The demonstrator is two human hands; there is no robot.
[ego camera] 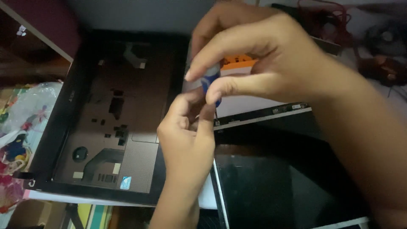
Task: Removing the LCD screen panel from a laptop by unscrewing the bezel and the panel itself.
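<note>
Near the middle of the view the right hand (263, 63) comes in from three o'clock and pinches the blue-and-white handle of a small screwdriver (210, 81) between thumb and forefinger, the fingers curled tight round it. The tool stands nearly upright, its thin shaft pointing down toward six o'clock, where the tip meets the hinge edge of the laptop screen panel (271, 186). The left hand (186, 135) rises from six o'clock, its fingers bunched together just under the right hand, touching the lower part of the shaft; whether it grips anything small besides is hidden. The two hands sit close, almost touching. At nine o'clock of the hands lies the laptop palmrest shell (106, 127), keyboard removed, brown inside with cut-outs, a touchpad (137, 163) near its lower right corner and a small blue sticker (125, 182) beside that. The dark screen panel stretches toward five o'clock. Behind the right hand, at twelve o'clock, an orange-and-white box (239, 63) shows partly. A crumpled plastic bag (25, 106) rests at the far nine o'clock edge.
</note>
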